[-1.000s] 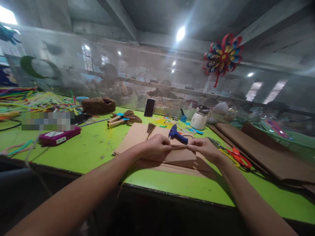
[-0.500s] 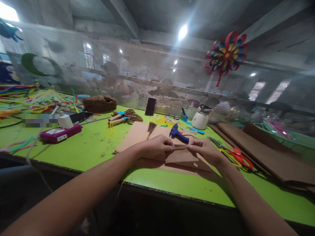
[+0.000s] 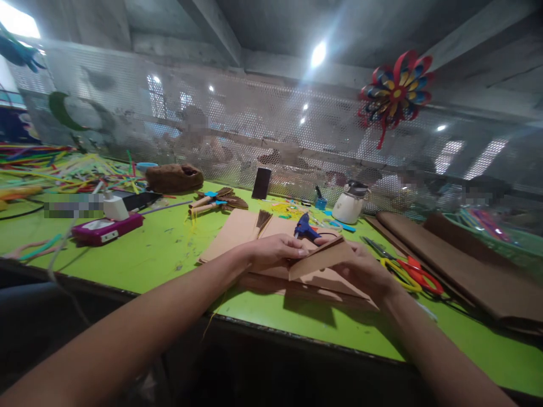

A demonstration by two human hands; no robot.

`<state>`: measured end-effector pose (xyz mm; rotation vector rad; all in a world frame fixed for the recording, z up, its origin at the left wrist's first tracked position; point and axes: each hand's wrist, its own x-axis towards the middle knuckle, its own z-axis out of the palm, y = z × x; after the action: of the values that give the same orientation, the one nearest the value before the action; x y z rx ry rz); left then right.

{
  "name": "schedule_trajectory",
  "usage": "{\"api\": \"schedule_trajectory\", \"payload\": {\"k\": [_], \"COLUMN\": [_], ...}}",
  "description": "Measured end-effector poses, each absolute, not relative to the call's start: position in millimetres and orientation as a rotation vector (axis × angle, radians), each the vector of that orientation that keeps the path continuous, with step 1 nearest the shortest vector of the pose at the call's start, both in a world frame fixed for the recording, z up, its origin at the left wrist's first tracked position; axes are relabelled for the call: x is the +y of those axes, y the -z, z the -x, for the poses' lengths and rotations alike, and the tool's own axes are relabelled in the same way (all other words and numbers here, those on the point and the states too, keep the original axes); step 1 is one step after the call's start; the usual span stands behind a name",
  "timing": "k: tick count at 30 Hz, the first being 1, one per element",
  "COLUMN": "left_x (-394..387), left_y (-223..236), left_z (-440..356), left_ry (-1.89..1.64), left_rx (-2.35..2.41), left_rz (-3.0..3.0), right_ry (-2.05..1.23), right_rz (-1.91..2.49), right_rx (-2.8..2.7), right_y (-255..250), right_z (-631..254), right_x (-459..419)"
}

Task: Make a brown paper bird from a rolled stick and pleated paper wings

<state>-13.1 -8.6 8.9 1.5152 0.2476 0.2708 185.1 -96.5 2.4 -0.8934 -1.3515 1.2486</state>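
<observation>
A piece of brown paper (image 3: 322,259) with a folded strip along its upper edge is held up between my hands. My left hand (image 3: 278,250) pinches its left end between thumb and fingers. On the right side, my right hand (image 3: 360,264) grips the paper, its fingers partly hidden behind it. Beneath lies a stack of brown paper sheets (image 3: 229,229). A blue glue gun (image 3: 306,227) rests just beyond my hands on the stack, and a bundle of thin brown strips (image 3: 263,220) lies to its left.
Scissors with yellow and red handles (image 3: 418,274) lie right of my right hand, beside a large folded brown paper (image 3: 458,265). A white jug (image 3: 350,202), a dark phone (image 3: 262,183) and a purple power strip (image 3: 107,228) stand farther out on the green table (image 3: 169,277).
The paper has been lifted and tilted, its right end now higher. My right hand has turned from a fingertip pinch to a hold from behind the sheet.
</observation>
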Motion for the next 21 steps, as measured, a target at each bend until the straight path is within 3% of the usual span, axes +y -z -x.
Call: {"api": "schedule_trajectory", "payload": {"k": [7, 16, 21], "left_x": [-23.9, -2.7, -8.6], "left_y": [-3.9, -12.6, -4.7], "left_z": [9.3, 9.9, 9.9], "left_ry": [-0.217, -0.562, -0.516], "left_rx": [0.243, 0.474, 0.559], "left_rz": [-1.550, -1.820, -2.019], "right_ry": [-0.988, -1.132, -1.016], "right_rz": [0.952, 1.156, 1.396], "right_rx": [-1.478, -1.648, -1.988], "right_y": [3.6, 1.5, 4.6], "right_z": [-178.1, -189.7, -194.7], "right_x": [-94.3, -92.7, -83.4]}}
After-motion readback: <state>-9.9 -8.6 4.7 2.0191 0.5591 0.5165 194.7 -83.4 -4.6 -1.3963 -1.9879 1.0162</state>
